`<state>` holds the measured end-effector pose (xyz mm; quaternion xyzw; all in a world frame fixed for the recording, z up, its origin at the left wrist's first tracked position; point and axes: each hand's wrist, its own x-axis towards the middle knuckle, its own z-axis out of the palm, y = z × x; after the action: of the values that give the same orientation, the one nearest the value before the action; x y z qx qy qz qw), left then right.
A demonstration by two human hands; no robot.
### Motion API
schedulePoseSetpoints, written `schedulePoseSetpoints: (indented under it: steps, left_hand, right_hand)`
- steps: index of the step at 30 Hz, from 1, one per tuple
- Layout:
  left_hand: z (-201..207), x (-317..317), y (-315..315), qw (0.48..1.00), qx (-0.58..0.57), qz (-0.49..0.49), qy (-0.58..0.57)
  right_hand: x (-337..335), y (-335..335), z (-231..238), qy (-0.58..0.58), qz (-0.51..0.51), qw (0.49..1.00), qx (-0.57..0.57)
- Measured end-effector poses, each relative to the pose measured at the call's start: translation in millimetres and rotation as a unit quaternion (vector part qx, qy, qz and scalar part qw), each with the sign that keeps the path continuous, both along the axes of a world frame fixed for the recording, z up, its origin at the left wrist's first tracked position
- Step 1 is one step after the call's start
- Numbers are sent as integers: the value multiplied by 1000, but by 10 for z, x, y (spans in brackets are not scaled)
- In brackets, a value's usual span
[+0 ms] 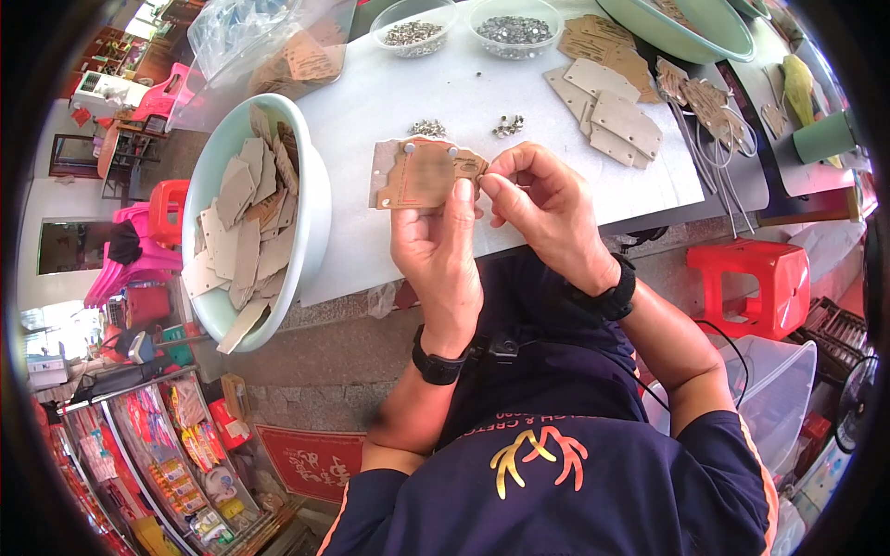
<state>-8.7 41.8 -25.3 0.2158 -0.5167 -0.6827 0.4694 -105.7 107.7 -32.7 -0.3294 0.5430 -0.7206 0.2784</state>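
Observation:
My left hand (pixel 440 273) is closed on a flat brown panel (pixel 408 181), its thumb across the front and its fingers behind. The panel has a wavy upper edge, punched holes and two round silver studs along the top; a greyish piece shows behind its left side. My right hand (pixel 556 208) pinches at the panel's right end, thumb against index finger. What sits between those fingertips is too small to make out. Just beyond the panel on the white tabletop (pixel 362 102) lie two small heaps of metal fasteners (pixel 428 128).
On the left stands a pale green basin (pixel 315 222) full of grey-brown panels. Two clear tubs (pixel 413 46) of metal fasteners sit at the far edge. Stacked grey panels (pixel 626 125) and bundled cords (pixel 718 167) lie to the right. A red stool (pixel 756 287) stands beyond my right arm.

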Motion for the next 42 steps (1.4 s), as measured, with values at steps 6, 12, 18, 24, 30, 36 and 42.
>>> schedulePoseSetpoints:
  steps: [6,12,18,24,30,36,42]
  left_hand:
    - [-5,-18,14,1000,0,-9,10]
    - [23,-41,35,1000,5,-16,19]
    - [52,-36,-18,999,1,-28,-16]
    - [61,-35,-11,999,-30,1,-33]
    - [7,-32,2,995,-86,30,-52]
    - [7,-33,32,995,-89,32,-37]
    - [-20,-45,34,997,-77,25,-18]
  right_hand:
    - [37,-7,16,-62,17,998,-24]
    - [34,6,19,-42,24,999,-10]
    - [-29,28,-35,-30,26,999,-8]
    - [-11,22,53,-74,15,997,3]
    - [43,18,48,-74,-22,997,7]
    - [74,12,-28,-37,-38,999,-11]
    - [77,-14,-95,30,-61,997,-33]
